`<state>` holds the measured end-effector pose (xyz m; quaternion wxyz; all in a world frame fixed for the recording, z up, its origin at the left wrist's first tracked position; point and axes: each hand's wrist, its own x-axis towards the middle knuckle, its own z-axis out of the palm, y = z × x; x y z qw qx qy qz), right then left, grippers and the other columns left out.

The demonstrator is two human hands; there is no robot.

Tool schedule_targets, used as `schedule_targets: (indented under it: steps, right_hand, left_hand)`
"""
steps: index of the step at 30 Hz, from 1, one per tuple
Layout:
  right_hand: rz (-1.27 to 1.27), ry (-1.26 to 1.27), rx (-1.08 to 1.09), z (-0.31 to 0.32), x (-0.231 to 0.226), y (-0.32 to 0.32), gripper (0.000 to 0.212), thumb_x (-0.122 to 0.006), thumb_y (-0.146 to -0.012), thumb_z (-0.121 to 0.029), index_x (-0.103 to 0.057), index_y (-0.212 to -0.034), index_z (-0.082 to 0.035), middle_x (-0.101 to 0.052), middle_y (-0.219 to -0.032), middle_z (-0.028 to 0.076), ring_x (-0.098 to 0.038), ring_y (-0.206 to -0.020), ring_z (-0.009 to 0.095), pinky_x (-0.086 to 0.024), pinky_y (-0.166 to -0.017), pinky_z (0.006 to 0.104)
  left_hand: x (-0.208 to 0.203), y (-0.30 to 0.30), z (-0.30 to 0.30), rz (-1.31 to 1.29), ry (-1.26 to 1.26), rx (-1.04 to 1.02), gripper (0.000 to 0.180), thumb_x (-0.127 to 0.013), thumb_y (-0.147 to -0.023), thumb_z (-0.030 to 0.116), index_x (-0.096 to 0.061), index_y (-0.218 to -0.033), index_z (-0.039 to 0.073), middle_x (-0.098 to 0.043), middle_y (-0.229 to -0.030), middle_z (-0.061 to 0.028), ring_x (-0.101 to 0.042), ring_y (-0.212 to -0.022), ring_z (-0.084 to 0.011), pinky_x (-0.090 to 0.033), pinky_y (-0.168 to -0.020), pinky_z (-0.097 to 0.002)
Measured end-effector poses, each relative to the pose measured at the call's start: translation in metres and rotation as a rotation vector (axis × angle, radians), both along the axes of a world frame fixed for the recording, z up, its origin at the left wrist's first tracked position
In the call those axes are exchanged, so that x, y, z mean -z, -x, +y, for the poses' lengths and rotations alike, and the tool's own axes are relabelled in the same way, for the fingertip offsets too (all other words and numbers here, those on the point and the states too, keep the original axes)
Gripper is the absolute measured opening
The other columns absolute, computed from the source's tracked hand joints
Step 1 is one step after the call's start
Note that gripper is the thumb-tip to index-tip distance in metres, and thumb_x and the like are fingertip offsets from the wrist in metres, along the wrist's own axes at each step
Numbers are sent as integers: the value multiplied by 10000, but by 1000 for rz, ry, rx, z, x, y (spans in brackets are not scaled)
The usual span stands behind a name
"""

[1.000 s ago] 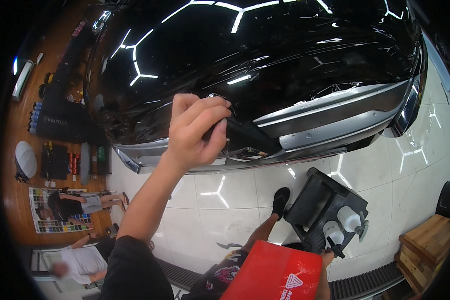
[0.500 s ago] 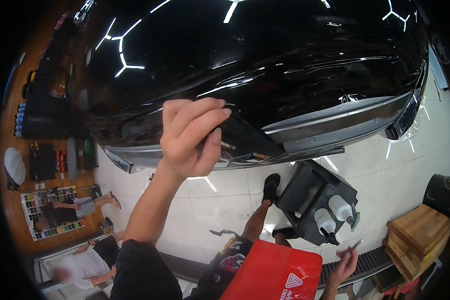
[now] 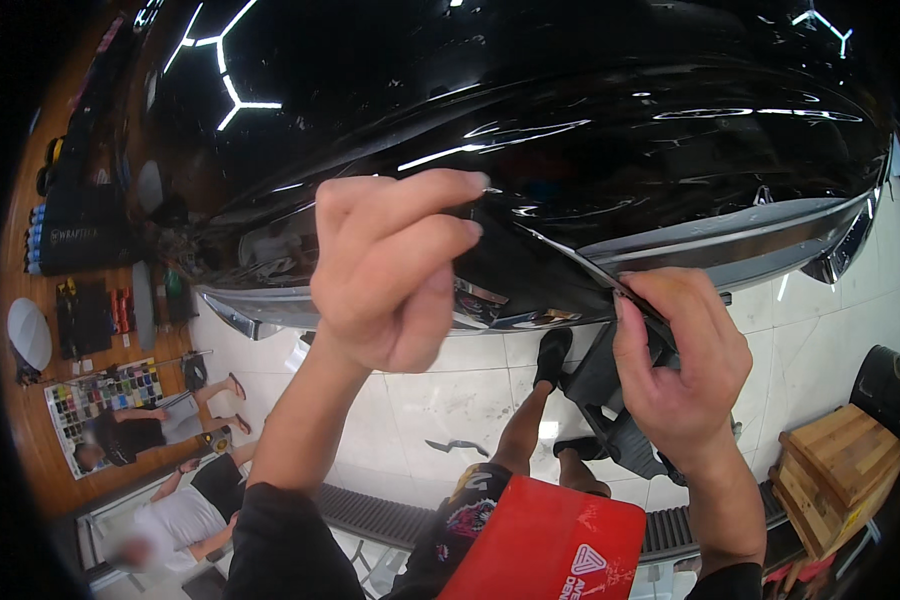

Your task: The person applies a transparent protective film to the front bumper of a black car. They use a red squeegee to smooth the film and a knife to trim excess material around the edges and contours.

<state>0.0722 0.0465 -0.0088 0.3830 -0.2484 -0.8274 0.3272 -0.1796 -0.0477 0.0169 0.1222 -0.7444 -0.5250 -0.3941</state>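
— Where are the hands right now?

— Both are up against the glossy black car body (image 3: 590,150). The left hand (image 3: 395,270) has its thumb and fingers drawn together, pinching the upper end of a dark strip of film (image 3: 555,250) at the panel's surface. The right hand (image 3: 680,370) is lower and to the side, with its fingertips closed on the strip's other end, near the silver trim (image 3: 730,245). So the strip runs taut between them, slanting down from left to right.

— Is it stuck down or lifted?

— I can't tell along the whole length. It looks raised off the paint near the right hand, but the left hand hides its own end.

— What could go wrong from here?

— I'd judge uneven pull to be the main risk: if one hand tugs harder than the other, the film could crease, stretch or tear. A slipping pinch could let it snap back and stick to itself or land crooked on the panel. Fingernails so close to the paint could also mark it.

— Anything else around?

— Below lie a white tiled floor (image 3: 450,400), a dark tray (image 3: 620,400), a wooden crate (image 3: 835,470) and a red object (image 3: 550,550) at the lower edge. Two other people sit on the floor at the lower left, well apart from the work.
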Motion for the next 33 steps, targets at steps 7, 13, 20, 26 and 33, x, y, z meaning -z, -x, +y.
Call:
schedule_targets:
  steps: [7,13,20,26,33]
  right_hand:
    - [45,22,-3,-7,3,18,250,-793,-810,75,-699,-1038,30,-703,-937,168,-721,-730,288,-560,-603,306]
    - [-12,86,11,-13,-5,21,241,-801,-817,57,-698,-1032,20,-696,-936,147,-709,-690,253,-541,-569,293]
    - [-222,15,-1,-6,-45,14,187,-751,-852,78,-708,-1029,34,-683,-885,117,-657,-652,174,-480,-534,242]
    - [-232,-49,-32,7,-47,13,163,-742,-837,95,-700,-984,38,-678,-861,114,-674,-674,181,-510,-554,254]
    - [-152,-80,51,-3,-5,13,170,-796,-786,-6,-692,-914,-44,-676,-857,71,-614,-614,218,-463,-567,312]
  left_hand:
    - [4,4,-3,59,15,-16,218,-555,-877,31,-641,-1074,69,-767,-1124,-180,-604,-939,-219,-403,-903,-399]
    - [6,6,-1,57,-14,-1,222,-552,-863,32,-640,-1064,67,-767,-1117,-185,-608,-915,-217,-412,-890,-400]
    - [9,4,0,25,-66,-6,283,-599,-753,-14,-713,-1001,60,-770,-1091,-131,-587,-871,-243,-436,-848,-368]
    - [7,5,-2,69,-40,-21,243,-561,-799,12,-674,-1009,54,-781,-1092,-159,-602,-904,-231,-419,-885,-394]
    - [7,5,-2,81,-34,-18,210,-552,-833,31,-657,-1013,58,-786,-1102,-169,-614,-904,-219,-410,-906,-403]
